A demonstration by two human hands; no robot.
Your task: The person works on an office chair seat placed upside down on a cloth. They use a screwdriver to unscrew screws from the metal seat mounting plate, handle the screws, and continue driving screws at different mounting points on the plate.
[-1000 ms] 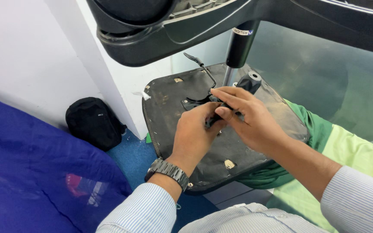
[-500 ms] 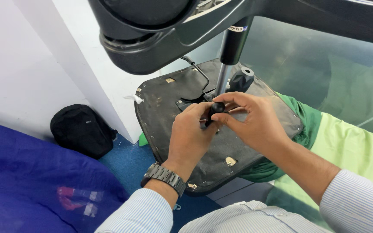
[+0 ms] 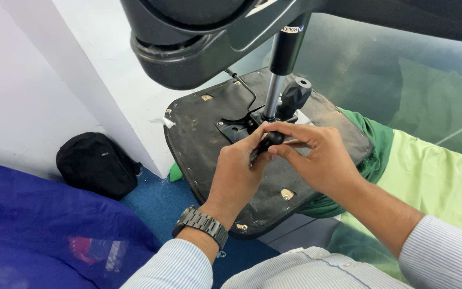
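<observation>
An office chair lies upturned, its black seat underside (image 3: pixel 215 134) facing me with the metal mechanism plate (image 3: pixel 237 127) and the gas-lift column (image 3: pixel 275 88) rising to the black star base (image 3: pixel 188 37). My left hand (image 3: pixel 239 171), a metal watch on its wrist, pinches a small black knob (image 3: pixel 271 139) on a lever at the mechanism. My right hand (image 3: pixel 316 158) grips the same knob from the right, fingertips meeting the left ones. A thicker black handle (image 3: pixel 294 97) stands just behind.
A black bag (image 3: pixel 94 163) sits on blue carpet against the white wall. Blue fabric (image 3: pixel 38 225) covers the lower left. Green cloth (image 3: pixel 429 176) lies under the seat on the right beside a glass panel.
The view has shifted so the chair sits more centred. Both hands stay at the knob, with fingers slightly regripped.
</observation>
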